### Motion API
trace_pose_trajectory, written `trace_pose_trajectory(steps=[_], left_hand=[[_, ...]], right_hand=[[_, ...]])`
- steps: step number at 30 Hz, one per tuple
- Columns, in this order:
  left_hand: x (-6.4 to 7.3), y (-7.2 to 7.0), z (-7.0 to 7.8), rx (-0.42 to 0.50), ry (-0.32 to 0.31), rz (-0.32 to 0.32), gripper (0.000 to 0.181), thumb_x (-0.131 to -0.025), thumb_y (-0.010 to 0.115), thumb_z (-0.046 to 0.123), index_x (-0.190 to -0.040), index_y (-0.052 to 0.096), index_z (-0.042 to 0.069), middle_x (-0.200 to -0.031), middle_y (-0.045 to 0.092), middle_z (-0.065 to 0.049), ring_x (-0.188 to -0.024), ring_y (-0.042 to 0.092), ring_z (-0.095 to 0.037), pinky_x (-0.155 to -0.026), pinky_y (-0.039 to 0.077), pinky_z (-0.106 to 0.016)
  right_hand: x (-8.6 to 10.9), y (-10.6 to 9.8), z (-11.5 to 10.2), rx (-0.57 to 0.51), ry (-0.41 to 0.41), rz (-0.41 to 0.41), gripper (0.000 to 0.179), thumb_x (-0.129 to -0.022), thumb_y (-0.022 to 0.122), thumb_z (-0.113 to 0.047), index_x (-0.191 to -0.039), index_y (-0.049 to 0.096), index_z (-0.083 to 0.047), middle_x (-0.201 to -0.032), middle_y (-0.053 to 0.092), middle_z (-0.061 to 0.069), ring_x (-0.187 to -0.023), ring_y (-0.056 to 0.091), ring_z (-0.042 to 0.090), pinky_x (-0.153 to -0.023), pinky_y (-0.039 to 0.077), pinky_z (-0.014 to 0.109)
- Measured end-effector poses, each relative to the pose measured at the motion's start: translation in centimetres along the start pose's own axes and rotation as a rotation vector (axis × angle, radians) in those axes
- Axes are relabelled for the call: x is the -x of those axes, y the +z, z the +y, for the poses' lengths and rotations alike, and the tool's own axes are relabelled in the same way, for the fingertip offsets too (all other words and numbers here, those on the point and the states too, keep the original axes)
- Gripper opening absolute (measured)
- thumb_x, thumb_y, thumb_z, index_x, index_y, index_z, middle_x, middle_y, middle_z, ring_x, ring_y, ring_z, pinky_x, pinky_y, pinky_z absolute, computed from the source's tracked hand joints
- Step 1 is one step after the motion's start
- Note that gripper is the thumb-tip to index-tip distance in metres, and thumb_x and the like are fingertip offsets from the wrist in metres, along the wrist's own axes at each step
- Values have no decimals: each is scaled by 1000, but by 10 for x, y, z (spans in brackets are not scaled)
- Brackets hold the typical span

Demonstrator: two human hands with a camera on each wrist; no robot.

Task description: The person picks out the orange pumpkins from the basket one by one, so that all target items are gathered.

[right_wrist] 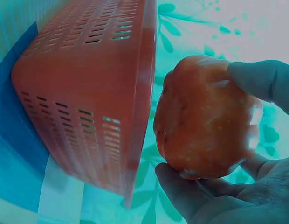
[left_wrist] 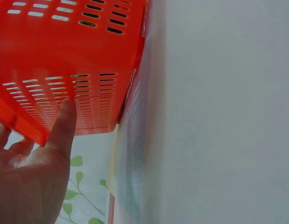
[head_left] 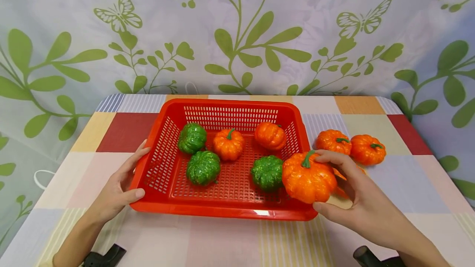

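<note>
My left hand [head_left: 118, 189] grips the left side of a red plastic basket [head_left: 222, 210], fingers at the rim and thumb by the front corner. In the left wrist view a finger of that hand lies against the slotted wall. My right hand [head_left: 361, 201] holds a small orange pumpkin [head_left: 309, 178] with a green stem over the basket's right front corner. The right wrist view has this pumpkin [right_wrist: 205, 116] between thumb and fingers, higher than the rim. Inside the basket sit green pumpkins [head_left: 203, 168] and orange pumpkins [head_left: 228, 145].
To the right of the basket, two orange pumpkins [head_left: 368, 150] lie on the checked tablecloth [head_left: 230, 242]. Another orange one is mostly hidden behind my right hand. A leaf-patterned curtain [head_left: 237, 32] hangs behind the table. A thin white cord [head_left: 38, 180] shows at the left edge.
</note>
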State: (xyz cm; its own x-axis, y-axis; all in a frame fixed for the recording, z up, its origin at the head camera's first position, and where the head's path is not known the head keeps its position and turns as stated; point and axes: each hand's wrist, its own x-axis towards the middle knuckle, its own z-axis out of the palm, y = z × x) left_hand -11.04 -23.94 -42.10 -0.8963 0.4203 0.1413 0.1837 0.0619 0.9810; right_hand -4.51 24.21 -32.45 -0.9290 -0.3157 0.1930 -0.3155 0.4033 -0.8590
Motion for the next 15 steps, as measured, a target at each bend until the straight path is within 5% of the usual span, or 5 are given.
trace_pose_trajectory(steps=[9,15], left_hand=[[0,0,-2,-7,10,-3,87,-82,57,-8,-158,20,10,-165,2,-1,-130,39,-16,-82,56,-37],[0,0,-1,3,27,-10,87,-80,57,-10,-157,21,10,-165,2,-2,-130,39,-16,-81,57,-36]], right_hand=[[18,-17,8,-28,-26,55,72,-65,75,27,-127,45,6,-133,43,13,-123,42,20,-93,47,16],[27,-32,22,-145,-55,124,74,-61,71,34,-128,43,15,-127,48,15,-125,41,23,-97,44,17]])
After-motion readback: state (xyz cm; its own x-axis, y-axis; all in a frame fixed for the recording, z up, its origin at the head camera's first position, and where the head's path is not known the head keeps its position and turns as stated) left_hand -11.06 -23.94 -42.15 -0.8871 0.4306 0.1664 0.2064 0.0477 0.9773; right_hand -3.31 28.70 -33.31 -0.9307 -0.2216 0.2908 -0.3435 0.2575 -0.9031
